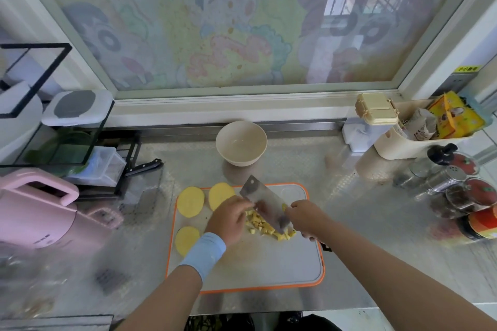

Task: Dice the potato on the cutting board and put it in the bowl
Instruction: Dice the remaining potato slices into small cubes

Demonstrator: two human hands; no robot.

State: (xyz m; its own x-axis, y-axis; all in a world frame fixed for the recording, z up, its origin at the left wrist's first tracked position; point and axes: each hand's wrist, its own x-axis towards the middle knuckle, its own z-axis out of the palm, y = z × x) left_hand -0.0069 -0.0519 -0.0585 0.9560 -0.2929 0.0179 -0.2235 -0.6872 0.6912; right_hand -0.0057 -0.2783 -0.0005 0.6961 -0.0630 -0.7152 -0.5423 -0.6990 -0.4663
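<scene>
A grey cutting board point(263, 263) with an orange rim lies on the steel counter. Three round yellow potato slices point(191, 201) rest along its left side. A heap of small potato dice point(265, 226) sits mid-board, under the blade of a cleaver point(262, 200). My right hand point(305, 216) grips the cleaver's handle, blade tilted over the dice. My left hand point(230, 219), with a light blue wristband, is curled beside the dice and touches the blade's flat side. An empty cream bowl point(241, 142) stands behind the board.
A pink appliance point(35, 212) and a black rack with a knife point(145, 165) stand at the left. Jars and shakers point(457, 185) crowd the right edge, behind them a cream basket point(419, 140) with packets. A window ledge runs along the back.
</scene>
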